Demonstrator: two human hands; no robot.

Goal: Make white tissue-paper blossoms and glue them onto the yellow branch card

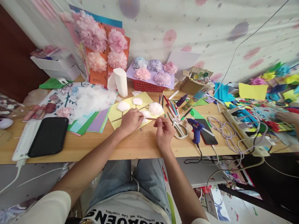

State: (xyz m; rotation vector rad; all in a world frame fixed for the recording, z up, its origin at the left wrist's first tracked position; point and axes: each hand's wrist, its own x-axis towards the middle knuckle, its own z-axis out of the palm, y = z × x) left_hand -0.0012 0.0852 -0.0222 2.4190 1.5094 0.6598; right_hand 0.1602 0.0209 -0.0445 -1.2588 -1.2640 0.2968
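Note:
On the wooden table lies a yellow sheet (pixel 113 116) with several white cotton puffs on it, one of them a fluffy ball (pixel 156 109). Thin brown strips (pixel 116 119) run beneath or beside some puffs. My right hand (pixel 164 133) pinches a slim brown strip (pixel 154 119), its pointed end facing left. Over the front of the sheet, my left hand (pixel 131 122) has its fingertips pinched together near that end. Whether anything sits between them is too small to tell. A white puff (pixel 146 115) lies behind the strip, partly hidden by my hands.
Scissors (pixel 180 128), a blue glue gun (pixel 196 130) and a phone (pixel 206 132) lie right. Loose cotton (pixel 93 101) and a black tablet-like device (pixel 49 137) are left. Behind stand a paper roll (pixel 121 82) and a red basket (pixel 148 86). Another person's hand (pixel 288 117) is far right.

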